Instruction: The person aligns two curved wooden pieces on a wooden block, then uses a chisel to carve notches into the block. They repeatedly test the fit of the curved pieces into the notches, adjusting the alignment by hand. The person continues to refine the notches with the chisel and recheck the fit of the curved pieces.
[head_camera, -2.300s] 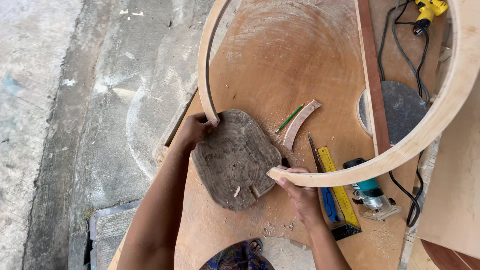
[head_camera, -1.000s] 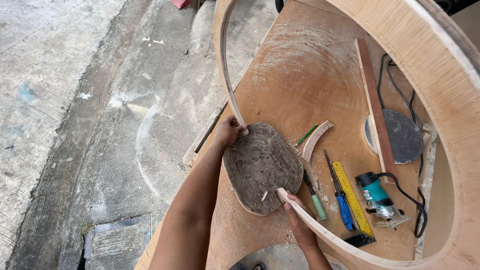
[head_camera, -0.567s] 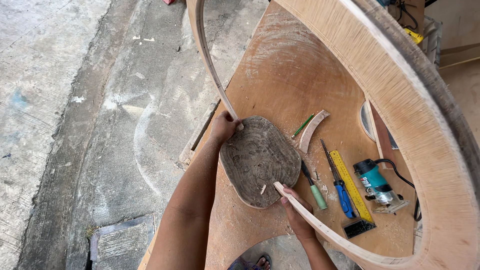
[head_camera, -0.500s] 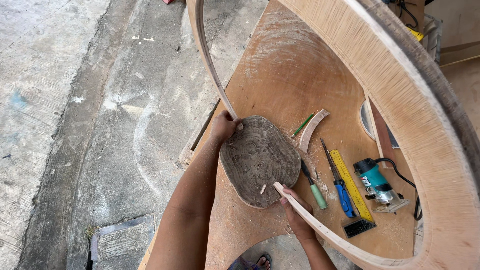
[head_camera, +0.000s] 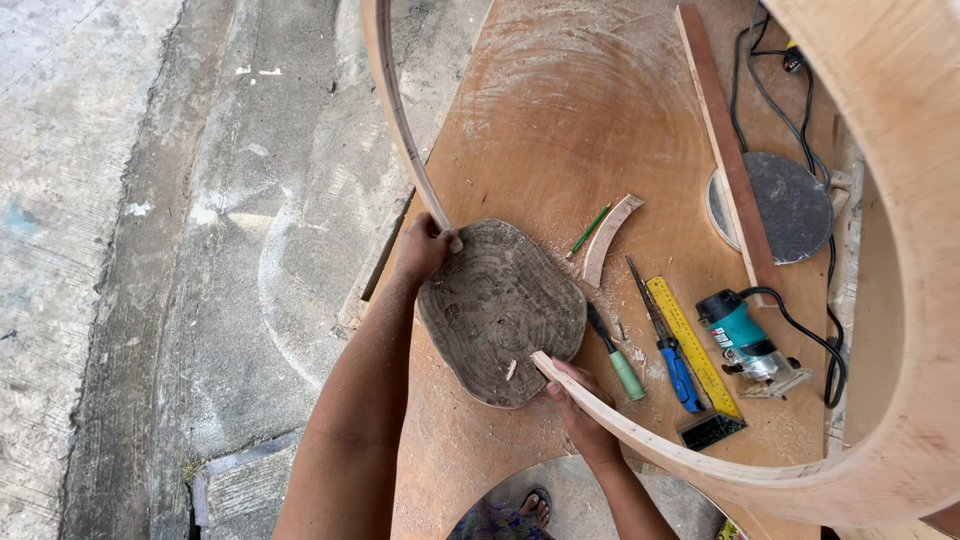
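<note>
Both hands grip a big bent wood hoop (head_camera: 880, 300): left hand (head_camera: 425, 250) and right hand (head_camera: 580, 405) wrap its ends. A dark round wood slab (head_camera: 500, 310) lies between them on the tabletop (head_camera: 560, 120), with tools just beside it.

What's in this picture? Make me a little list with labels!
Left hand: left hand grips one end of the bent wooden strip at the slab's edge
Right hand: right hand grips the strip's other end
Between them: dark wood slab, lying flat
Surface: plywood board, dusty
Tools nearby: teal router, yellow ruler, blue-handled tool, green pencil
</note>
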